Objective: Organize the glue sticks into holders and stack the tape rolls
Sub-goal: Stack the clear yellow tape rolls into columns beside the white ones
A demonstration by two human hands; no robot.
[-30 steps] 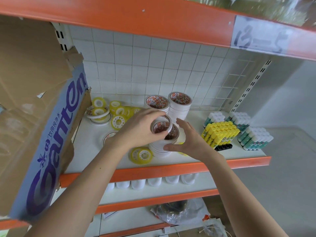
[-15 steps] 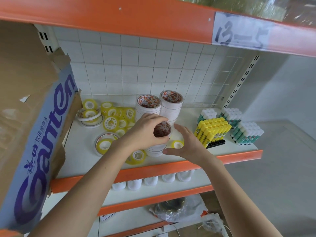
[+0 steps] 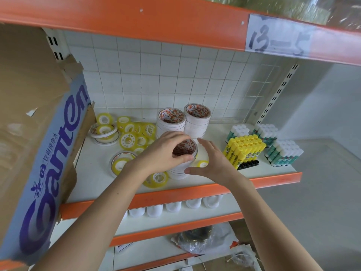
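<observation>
A stack of white tape rolls [image 3: 180,170] stands near the front of the white shelf [image 3: 218,178]. My left hand [image 3: 164,153] grips the top roll [image 3: 185,148] of that stack from the left, thumb on its near rim. My right hand [image 3: 212,163] touches the stack's right side with its fingers and thumb spread. Two taller white tape stacks [image 3: 171,124] [image 3: 197,119] stand behind. Yellow glue sticks [image 3: 244,150] fill a black holder [image 3: 248,165] to the right, with white-capped green glue sticks [image 3: 285,152] beyond. Small yellow tape rolls [image 3: 134,133] lie loose at the left.
A torn cardboard box [image 3: 39,133] with blue lettering fills the left side. An orange beam [image 3: 175,22] with the label 13-5 runs overhead. White containers [image 3: 173,207] line the shelf below. A plastic bag [image 3: 205,239] lies lower down. A wire grid [image 3: 224,90] backs the shelf.
The roll in my left hand has come down onto the front stack and lines up with it. My right hand has stayed against the stack's side. The view has shifted slightly.
</observation>
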